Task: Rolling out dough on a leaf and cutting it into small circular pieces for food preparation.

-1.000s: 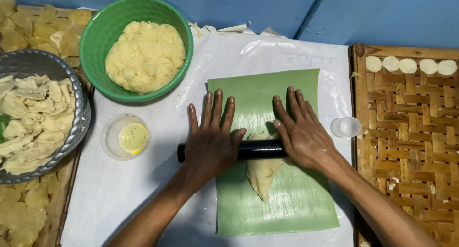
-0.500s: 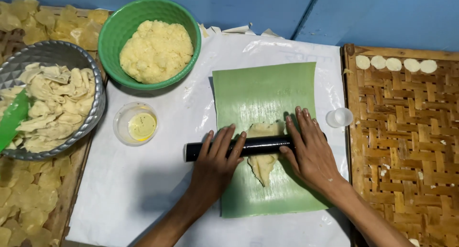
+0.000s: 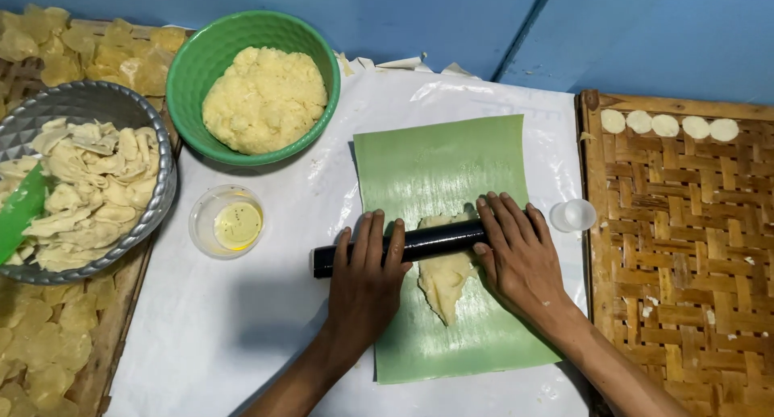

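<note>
1. Centrally, a black rolling pin (image 3: 403, 245) lies crosswise over a flattened piece of pale dough (image 3: 445, 273), near the middle of a green banana leaf sheet (image 3: 442, 175).
2. Left hand (image 3: 367, 281) lies flat on the pin's left part, fingers straight and spread, palm pressing down; no closed grip, open hand.
3. Right hand (image 3: 520, 257) does the same on the pin's right end, fingers extended over it, open, not clenched.
4. Dough shows on both sides of the pin, wider part toward the person, irregular edge.
5. Leaf sheet lies on white plastic (image 3: 242, 336) covering the desk.
6. Small clear lidded cup (image 3: 572, 214) just right of the leaf, close to the right hand's fingers.
7. Shallow clear dish (image 3: 227, 221) with yellowish liquid, probably oil, left of the pin.
8. Green bowl (image 3: 193, 62) with a mound of yellow dough, upper left.
9. Metal bowl (image 3: 153, 199) with pale dough scraps at far left; something green at its left edge, cut off by the frame.
10. Woven bamboo tray (image 3: 685, 239) at right, five small white discs (image 3: 667, 125) in a row along its top edge.
11. Thin yellowish pieces (image 3: 97, 50) lie on another tray at far left.
</note>
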